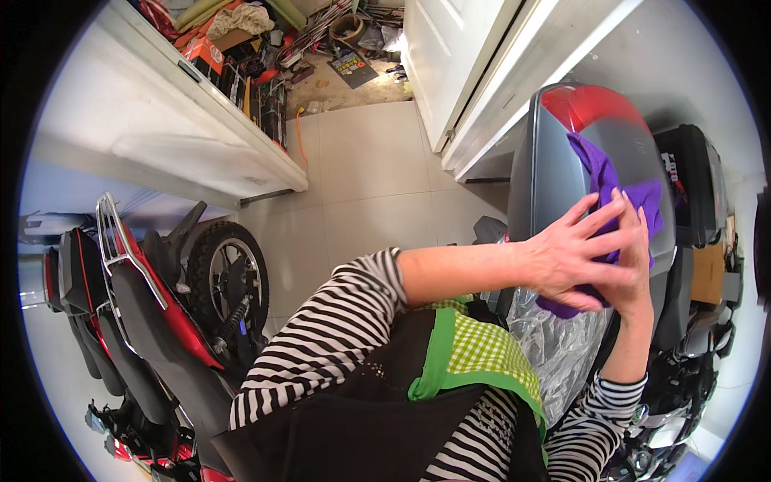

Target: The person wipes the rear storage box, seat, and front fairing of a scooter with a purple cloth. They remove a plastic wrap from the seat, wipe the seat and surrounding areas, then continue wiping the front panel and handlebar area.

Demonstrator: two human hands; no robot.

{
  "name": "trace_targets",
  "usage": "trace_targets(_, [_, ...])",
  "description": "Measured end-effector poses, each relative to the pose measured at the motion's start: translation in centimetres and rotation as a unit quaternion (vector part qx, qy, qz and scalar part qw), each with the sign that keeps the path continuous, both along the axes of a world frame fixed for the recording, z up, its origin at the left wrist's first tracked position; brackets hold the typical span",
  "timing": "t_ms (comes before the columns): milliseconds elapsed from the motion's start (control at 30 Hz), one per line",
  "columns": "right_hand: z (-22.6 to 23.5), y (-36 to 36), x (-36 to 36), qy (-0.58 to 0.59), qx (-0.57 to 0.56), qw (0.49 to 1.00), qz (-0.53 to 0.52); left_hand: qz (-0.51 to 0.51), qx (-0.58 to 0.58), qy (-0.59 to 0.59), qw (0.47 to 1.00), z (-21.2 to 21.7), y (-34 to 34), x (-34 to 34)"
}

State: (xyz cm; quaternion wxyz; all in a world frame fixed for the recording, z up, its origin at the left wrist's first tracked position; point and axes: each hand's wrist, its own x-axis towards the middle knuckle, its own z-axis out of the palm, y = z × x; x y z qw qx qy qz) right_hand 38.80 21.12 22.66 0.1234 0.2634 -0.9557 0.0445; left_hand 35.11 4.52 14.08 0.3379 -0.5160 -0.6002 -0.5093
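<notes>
A purple cloth (645, 202) hangs in folds at my two hands, against the side of a grey motorcycle top case (550, 173) with a red reflector (598, 107). My left hand (566, 255) reaches across from the left, its fingers spread over the cloth and overlapping my right hand. From below rises my right hand (636, 277), fingers pointing up and closed on the cloth, partly hidden behind the left fingers. A lower fold of the cloth shows beneath my left palm. Whether the cloth touches the case everywhere behind my hands is hidden.
Clear plastic wrap (554, 341) covers the seat below the case. Another black case (692, 185) and more motorcycles stand at right. A red and black motorcycle (165, 309) with a rear wheel (233, 277) is at left. Ahead, a white door (450, 56) stands ajar onto a cluttered room.
</notes>
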Motion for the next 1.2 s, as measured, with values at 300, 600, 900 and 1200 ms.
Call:
trace_targets(300, [-1.4, 4.1, 3.1, 0.058, -0.18, 0.97, -0.15, 0.09, -0.187, 0.105, 0.972, 3.8, 3.7, -2.6])
trace_targets(600, [-9.8, 5.9, 17.7, 0.02, -0.419, 0.853, -0.31, 0.204, -0.232, -0.019, 0.951, 3.9, 0.4, -8.6])
trace_targets(900, [-27.8, -5.7, 34.0, -0.012, -0.697, 0.561, -0.446, 0.098, -0.039, -0.016, 0.994, -9.7, -2.4, -1.7])
trace_targets(1200, [-30.4, -17.4, 38.3, 0.01, -0.677, 0.439, -0.591, -0.239, -0.208, 0.02, 0.948, -11.6, 0.9, 6.8])
